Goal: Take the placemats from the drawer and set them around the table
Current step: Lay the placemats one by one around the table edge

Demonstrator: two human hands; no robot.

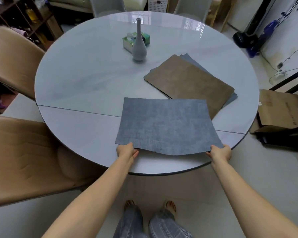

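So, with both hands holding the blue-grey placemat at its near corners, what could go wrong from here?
1. The blue-grey rectangular placemat sags between the left hand and the right hand; it may land rippled or crooked.
2. Its far right corner overlaps the stack with the brown placemat on top, so sliding it might drag that stack.
3. It lies close to the near edge of the round glossy white table and could overhang it.

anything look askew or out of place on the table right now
The stack of placemats on the right is fanned, grey corners poking out from under the brown top mat. The grey placemat, held at its near corners by the left hand and right hand, sags along its near edge and overlaps the stack.
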